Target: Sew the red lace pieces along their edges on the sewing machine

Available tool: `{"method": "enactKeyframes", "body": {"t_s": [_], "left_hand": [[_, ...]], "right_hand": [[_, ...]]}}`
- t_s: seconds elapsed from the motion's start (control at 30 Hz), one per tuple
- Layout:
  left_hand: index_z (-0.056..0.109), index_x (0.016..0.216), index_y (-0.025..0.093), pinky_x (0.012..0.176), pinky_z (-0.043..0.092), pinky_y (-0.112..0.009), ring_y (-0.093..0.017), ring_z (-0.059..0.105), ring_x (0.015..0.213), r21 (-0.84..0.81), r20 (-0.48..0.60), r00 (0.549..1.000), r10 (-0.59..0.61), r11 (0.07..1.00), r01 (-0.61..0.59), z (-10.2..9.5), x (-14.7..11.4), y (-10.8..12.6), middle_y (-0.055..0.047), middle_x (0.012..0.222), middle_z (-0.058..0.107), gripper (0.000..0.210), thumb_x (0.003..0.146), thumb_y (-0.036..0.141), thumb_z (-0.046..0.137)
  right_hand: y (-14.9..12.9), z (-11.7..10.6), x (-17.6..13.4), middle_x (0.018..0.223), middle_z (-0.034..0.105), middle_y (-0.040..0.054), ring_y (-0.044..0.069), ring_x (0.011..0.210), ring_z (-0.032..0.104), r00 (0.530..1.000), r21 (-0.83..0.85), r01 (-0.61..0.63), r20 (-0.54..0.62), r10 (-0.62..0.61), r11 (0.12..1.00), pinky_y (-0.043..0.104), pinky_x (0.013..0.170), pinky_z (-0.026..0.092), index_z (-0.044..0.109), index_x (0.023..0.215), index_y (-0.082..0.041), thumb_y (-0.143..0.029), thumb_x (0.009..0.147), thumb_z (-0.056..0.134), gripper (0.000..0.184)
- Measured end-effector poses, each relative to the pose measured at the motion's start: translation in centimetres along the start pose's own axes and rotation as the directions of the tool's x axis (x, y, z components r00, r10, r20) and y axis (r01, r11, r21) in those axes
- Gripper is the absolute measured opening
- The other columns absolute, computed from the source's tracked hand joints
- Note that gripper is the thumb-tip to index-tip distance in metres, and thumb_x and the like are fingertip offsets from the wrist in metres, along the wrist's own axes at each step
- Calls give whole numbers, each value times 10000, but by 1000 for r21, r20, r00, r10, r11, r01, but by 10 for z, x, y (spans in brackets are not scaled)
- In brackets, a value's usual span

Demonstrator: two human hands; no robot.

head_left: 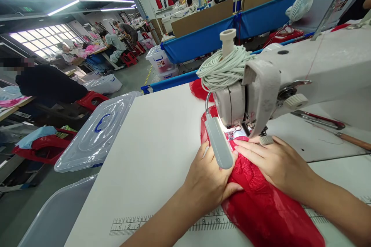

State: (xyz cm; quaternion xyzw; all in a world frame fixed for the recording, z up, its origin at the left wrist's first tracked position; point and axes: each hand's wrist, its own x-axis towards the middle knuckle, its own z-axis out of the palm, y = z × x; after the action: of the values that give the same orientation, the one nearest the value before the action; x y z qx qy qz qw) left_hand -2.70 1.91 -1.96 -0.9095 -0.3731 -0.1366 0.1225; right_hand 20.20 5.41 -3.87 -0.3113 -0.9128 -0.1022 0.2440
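Red sheer fabric with a lace band (251,175) lies under the needle area of a white sewing machine (319,65) and trails toward me over the table edge. My left hand (207,175) rests on the left side of the fabric, fingers stretched forward and thumb apart. A grey lamp head (218,142) hides part of those fingers. On the right side of the lace, my right hand (278,162) lies with its fingers stretched flat, their tips close to the lit presser foot (231,136). Both hands press on the cloth; neither visibly grips it.
A coil of pale cord (226,69) sits on the machine head. Red-handled snips (319,119) and a wooden-handled tool (353,140) lie to the right. The white table (156,154) bears a printed ruler. Left stands a lidded clear bin (98,131); other people work beyond.
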Motion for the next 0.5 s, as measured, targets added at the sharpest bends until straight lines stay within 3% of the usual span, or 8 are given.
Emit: {"method": "enactKeyframes", "body": {"t_s": [0.2, 0.5], "left_hand": [[552, 1408, 139, 1061, 406, -507, -318, 586, 1156, 32, 21, 1000, 6, 999, -7, 1, -3, 1, -180, 1292, 640, 692, 1000, 658, 343], [604, 1354, 139, 1080, 397, -483, -296, 608, 1139, -1, -51, 999, -6, 1000, 6, 1, 1, 0, -165, 1258, 670, 703, 1031, 628, 215]], "right_hand": [[0, 1, -2, 1180, 744, 95, 207, 834, 615, 1000, -21, 2, -6, -2, 1000, 370, 745, 446, 703, 1163, -138, -86, 922, 439, 361], [-5, 8, -6, 1266, 703, 95, 215, 840, 584, 996, -103, -60, 54, 66, 993, 374, 749, 395, 628, 1289, -124, -38, 858, 442, 477]]}}
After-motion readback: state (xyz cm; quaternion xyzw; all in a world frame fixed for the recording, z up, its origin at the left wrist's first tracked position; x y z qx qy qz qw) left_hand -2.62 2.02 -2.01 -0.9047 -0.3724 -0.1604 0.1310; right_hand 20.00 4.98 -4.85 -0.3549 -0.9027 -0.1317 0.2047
